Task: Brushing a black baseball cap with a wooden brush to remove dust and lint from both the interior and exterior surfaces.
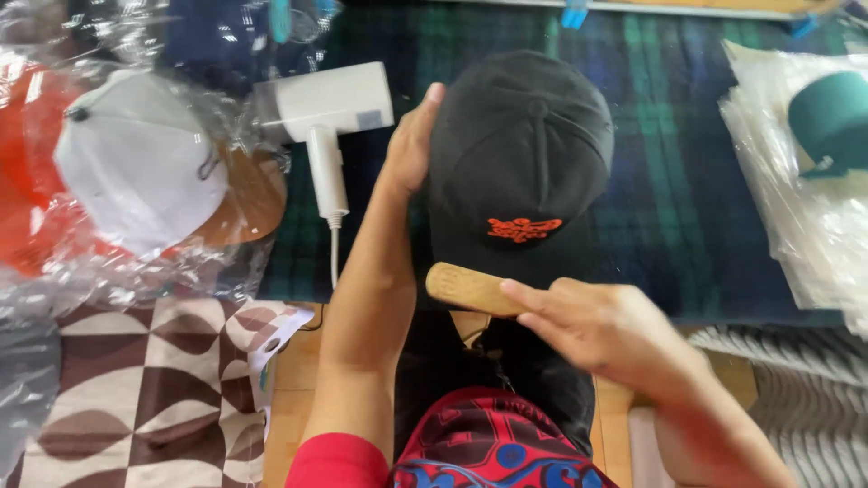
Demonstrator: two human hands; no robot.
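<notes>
Table covered with a dark blue-and-green plaid cloth; bare wood shows along the near edge. Black cap lies at the middle of the cloth, crown up, brim toward the person, with an orange embroidered patch on the front panel. Left hand rests against the cap's left side, palm on the crown, thumb tip up at the top edge; fingers themselves hidden behind the cap, so their spread cannot be told. Right hand sits at the near edge of the cap, fingers closed around a light wooden brush; the rounded wooden back faces up, lying across the cap's brim, bristles not visible. Just left of the left hand, a white hair dryer lies on the cloth, handle pointing toward the person, white cord trailing off the handle end. Far left: a white cap with a tan brim wrapped in clear plastic, red material next to it, resting above a brown-and-cream patterned surface. Right side: a stack of clear plastic bags with a dark green cap on top, partly cut off by the frame edge. Person wears a red sleeve and a red-and-blue patterned garment, visible at the bottom.
</notes>
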